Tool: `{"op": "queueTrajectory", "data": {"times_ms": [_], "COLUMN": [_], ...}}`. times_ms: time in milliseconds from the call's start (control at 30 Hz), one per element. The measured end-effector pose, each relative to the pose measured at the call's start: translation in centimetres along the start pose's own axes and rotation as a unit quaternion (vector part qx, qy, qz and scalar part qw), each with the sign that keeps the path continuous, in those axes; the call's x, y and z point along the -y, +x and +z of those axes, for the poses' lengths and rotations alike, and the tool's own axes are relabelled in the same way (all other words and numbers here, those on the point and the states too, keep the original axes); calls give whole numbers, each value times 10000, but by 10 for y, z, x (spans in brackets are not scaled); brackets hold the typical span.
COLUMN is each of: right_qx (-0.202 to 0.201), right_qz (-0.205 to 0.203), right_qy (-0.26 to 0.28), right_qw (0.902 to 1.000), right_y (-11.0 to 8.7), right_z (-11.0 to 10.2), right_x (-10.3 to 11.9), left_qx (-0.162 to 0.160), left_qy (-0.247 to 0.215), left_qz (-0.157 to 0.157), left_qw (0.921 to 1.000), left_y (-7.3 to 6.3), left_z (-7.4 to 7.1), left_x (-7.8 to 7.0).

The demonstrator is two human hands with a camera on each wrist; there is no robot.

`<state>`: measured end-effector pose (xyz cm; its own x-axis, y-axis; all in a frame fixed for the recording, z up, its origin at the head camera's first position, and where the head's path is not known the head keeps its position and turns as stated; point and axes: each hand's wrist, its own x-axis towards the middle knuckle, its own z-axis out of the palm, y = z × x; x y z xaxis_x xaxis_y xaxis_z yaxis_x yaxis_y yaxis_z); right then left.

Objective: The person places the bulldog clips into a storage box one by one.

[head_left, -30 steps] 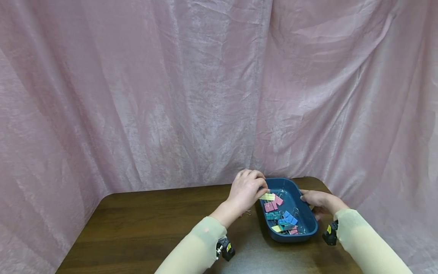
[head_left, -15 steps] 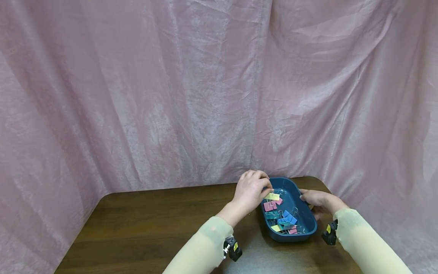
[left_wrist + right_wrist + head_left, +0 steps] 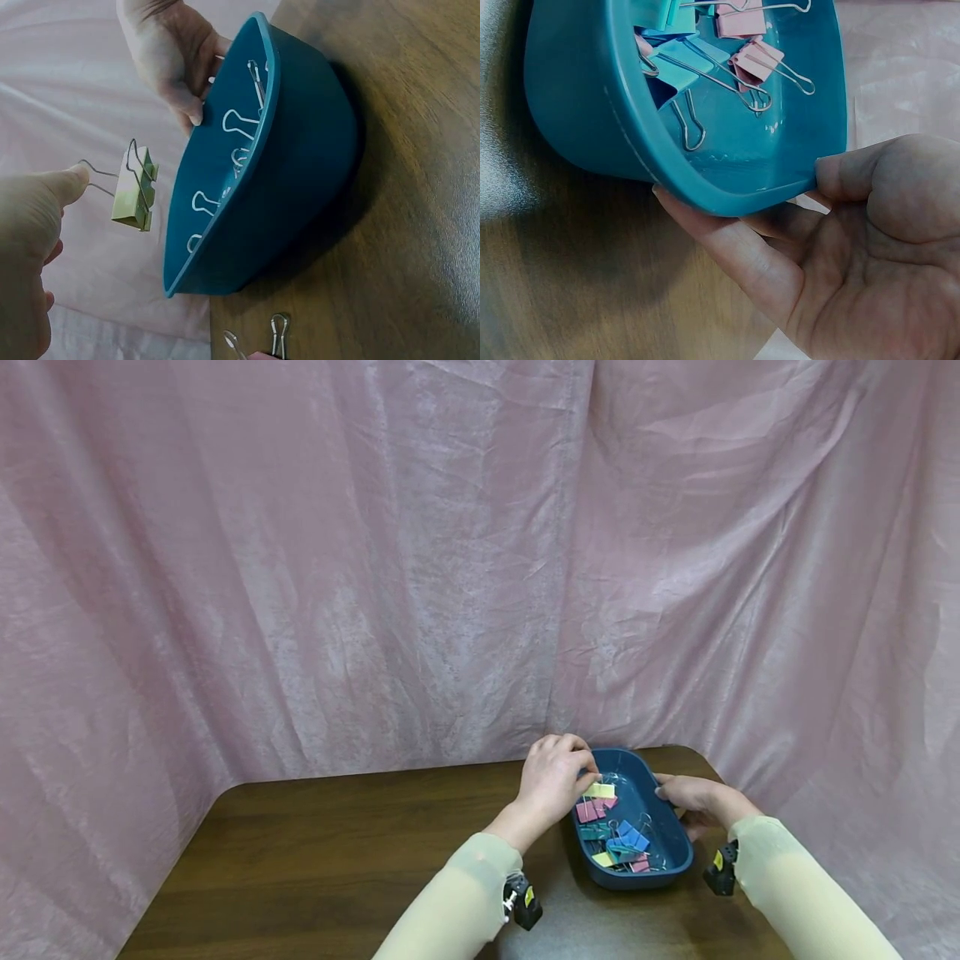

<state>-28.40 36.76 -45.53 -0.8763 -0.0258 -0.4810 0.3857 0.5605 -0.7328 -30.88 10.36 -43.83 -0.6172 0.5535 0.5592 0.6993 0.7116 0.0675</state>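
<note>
A yellow binder clip point(image 3: 133, 191) hangs by one wire handle from my left hand point(image 3: 553, 777), pinched between thumb and fingers. The clip is over the far left part of a dark blue plastic bin point(image 3: 637, 883), apart from its rim in the left wrist view. My right hand point(image 3: 870, 255) grips the bin's right side, thumb at the rim and fingers against the outer wall. Inside lie several binder clips: pink ones point(image 3: 591, 811), blue ones point(image 3: 630, 837), teal ones point(image 3: 595, 832) and a yellow one. My left fingertips are partly hidden in the head view.
The bin stands on the right part of a brown wooden table point(image 3: 337, 843). Beside it, at the bottom of the left wrist view, a pink binder clip point(image 3: 266, 355) lies on the table, partly cut off. A pink curtain point(image 3: 450, 568) hangs behind the table.
My left hand has moved a little to the right with the yellow binder clip, from the bin's left rim to over its inside. My right hand has stayed on the bin.
</note>
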Motion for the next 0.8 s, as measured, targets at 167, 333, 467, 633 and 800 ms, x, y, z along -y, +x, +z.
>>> {"op": "queueTrajectory", "data": {"times_ms": [167,333,467,633,800], "right_qx": [18,14,13,10,16], "right_qz": [13,47,45,64,80], "right_qy": [-70,18,38,37,31], "right_qw": [10000,10000,10000,10000,10000], "right_y": [0,1,2,2,3], "right_z": [0,0,1,1,2], "right_x": [1,1,1,2,2], "left_qx": [74,128,222,332,401], "left_qy": [5,-52,-141,-257,-288], "left_qz": [-103,-227,-426,-749,-1011], "left_qw": [9999,9996,9987,9963,9937], "left_y": [-1,-1,-1,-1,-2], "left_z": [5,10,12,16,19], "left_x": [-3,-6,-8,-11,-17]}}
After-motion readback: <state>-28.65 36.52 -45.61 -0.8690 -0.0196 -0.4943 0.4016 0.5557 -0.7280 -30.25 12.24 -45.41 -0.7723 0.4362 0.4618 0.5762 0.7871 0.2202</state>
